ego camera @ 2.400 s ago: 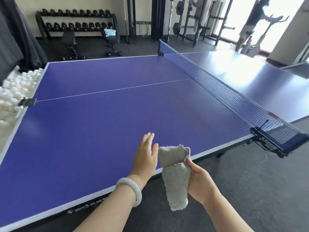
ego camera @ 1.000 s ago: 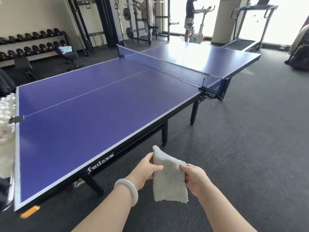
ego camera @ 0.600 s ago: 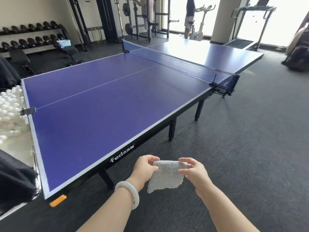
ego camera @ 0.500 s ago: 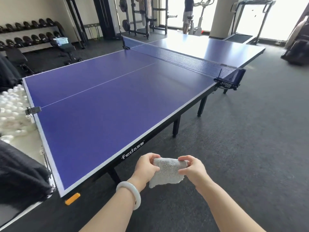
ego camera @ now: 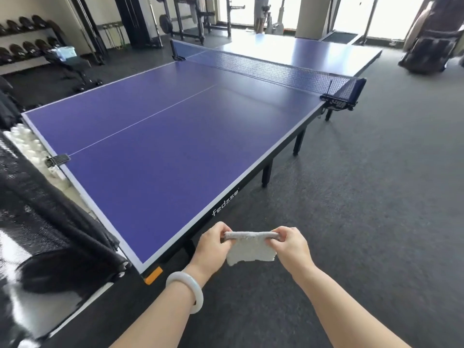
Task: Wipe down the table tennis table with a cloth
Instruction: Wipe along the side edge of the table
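Now left hand (ego camera: 213, 243), right hand (ego camera: 288, 243) pinch cloth (ego camera: 249, 249) ends; folded edge horizontal, off table (ego camera: 175, 146).

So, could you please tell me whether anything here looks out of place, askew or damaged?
Nothing stands out. The net stands straight across the table, the white balls lie gathered beyond its near end, and the left hand and right hand pinch the folded cloth over the floor.

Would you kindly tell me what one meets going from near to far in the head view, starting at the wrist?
Bangle → cloth → table's near half → net → table's far half → weight plate
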`<state>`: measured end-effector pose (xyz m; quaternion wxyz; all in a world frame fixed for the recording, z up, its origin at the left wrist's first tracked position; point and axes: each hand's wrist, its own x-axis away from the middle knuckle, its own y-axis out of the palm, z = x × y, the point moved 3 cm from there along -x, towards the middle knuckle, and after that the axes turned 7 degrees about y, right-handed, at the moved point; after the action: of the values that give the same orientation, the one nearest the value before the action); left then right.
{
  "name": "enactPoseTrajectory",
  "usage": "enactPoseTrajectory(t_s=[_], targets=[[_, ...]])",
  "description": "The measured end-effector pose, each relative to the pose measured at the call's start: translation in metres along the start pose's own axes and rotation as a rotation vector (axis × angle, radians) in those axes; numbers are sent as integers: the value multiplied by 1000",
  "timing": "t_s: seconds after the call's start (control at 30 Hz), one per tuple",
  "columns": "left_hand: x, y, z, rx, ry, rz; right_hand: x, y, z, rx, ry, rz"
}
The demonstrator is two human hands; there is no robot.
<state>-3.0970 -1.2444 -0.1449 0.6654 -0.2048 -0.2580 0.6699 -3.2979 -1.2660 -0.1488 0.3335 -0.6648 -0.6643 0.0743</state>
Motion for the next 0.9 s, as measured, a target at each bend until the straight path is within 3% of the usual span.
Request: enactPoseTrajectory(t_s=[0.13, 0.27, 0.37, 0.43, 0.6, 0.77, 0.9], targets=[[30, -6, 8, -62, 18, 18, 20, 17, 14, -368, 271, 67], [59, -10, 16, -203, 95, 33, 61, 70, 27, -956, 690, -239], [82, -1, 14, -338, 191, -128, 85, 103, 33, -1318, 756, -475], [92, 5, 1, -433, 241, -260, 89, 114, 31, -1433, 756, -489], [83, -22, -40, -127, 272, -473, 79, 157, 18, -1365, 802, -283], [20, -104, -106, -193, 150, -108, 62, 225, 4, -1324, 880, -63], [-37, -128, -147, -268, 26, -88, 52, 284, 7, -1218, 880, -54]])
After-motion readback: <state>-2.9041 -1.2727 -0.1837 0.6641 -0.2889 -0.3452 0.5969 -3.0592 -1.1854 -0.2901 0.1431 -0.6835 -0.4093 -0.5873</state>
